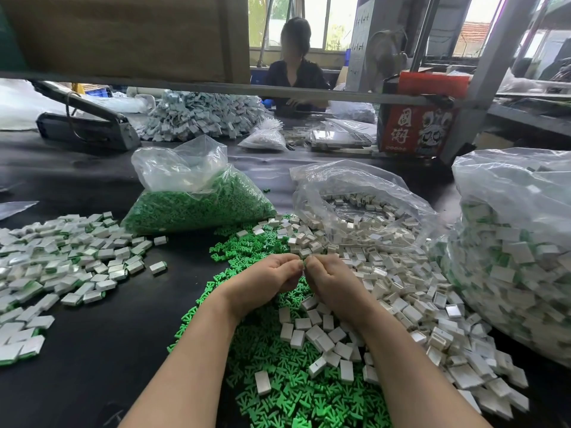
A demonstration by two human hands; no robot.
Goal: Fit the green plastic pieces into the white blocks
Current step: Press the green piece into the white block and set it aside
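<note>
My left hand [265,279] and my right hand [332,281] meet fingertip to fingertip above the black table, both with curled fingers pinching one small piece [303,263] between them; only a sliver of green and white shows, so I cannot tell its make-up. Under my wrists lies a spread of loose green plastic pieces [278,350]. Loose white blocks [386,291] spill to the right of it and partly over it. A pile of white blocks with green edges [71,257] lies on the left.
A clear bag of green pieces [197,205] stands behind the hands, an open bag of white blocks [364,205] to its right, and a big bag of blocks with green edges [519,242] at far right. A person sits across the table [92,350].
</note>
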